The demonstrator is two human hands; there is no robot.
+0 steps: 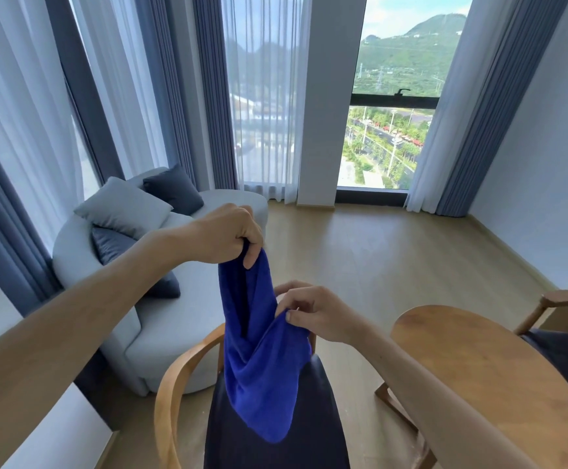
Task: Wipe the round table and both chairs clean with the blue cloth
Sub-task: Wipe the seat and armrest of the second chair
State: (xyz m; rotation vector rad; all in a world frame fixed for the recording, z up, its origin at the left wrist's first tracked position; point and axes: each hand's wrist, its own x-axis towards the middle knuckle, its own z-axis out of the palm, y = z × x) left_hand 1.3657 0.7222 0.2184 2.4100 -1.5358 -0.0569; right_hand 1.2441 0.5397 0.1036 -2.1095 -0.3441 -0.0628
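The cloth (262,360) is held up over the near chair (276,418), pinched at its 12 o'clock end by the left hand (228,236) and at 3 o'clock by the right hand (313,313), with the table (472,360) at 3 o'clock.

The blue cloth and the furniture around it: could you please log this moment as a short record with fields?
cloth: blue cloth hangs in the air, held up by both hands, over the near chair
left hand: left hand grips the cloth's top edge
right hand: right hand pinches an edge lower down
near chair: wooden chair with dark seat, below the cloth
table: round wooden table, to the right
far chair: second chair beyond the table, partly cut off
background: grey sofa with cushions
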